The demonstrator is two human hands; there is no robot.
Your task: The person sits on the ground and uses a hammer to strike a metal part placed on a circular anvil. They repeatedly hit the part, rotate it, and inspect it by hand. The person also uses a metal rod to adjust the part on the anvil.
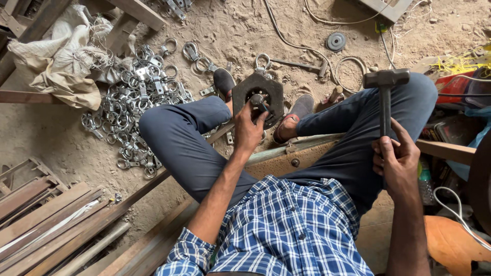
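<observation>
My left hand (pixel 249 127) reaches down between my knees and grips a small metal piece (pixel 258 100) set in the hole of a dark octagonal steel block (pixel 269 88) on the sandy floor. A shiny ring clamp (pixel 263 62) lies at the block's far edge. My right hand (pixel 395 159) holds a hammer (pixel 385 87) by its shaft, head raised above my right knee. I sit with both legs in dark trousers spread around the block.
A large heap of shiny metal ring clamps (pixel 134 105) lies on the floor at left beside crumpled white sacks (pixel 64 56). Steel bars and angle strips (pixel 51 225) lie at lower left. A second hammer (pixel 302 65), a grinding disc (pixel 336 41) and cables (pixel 286 36) lie beyond my feet.
</observation>
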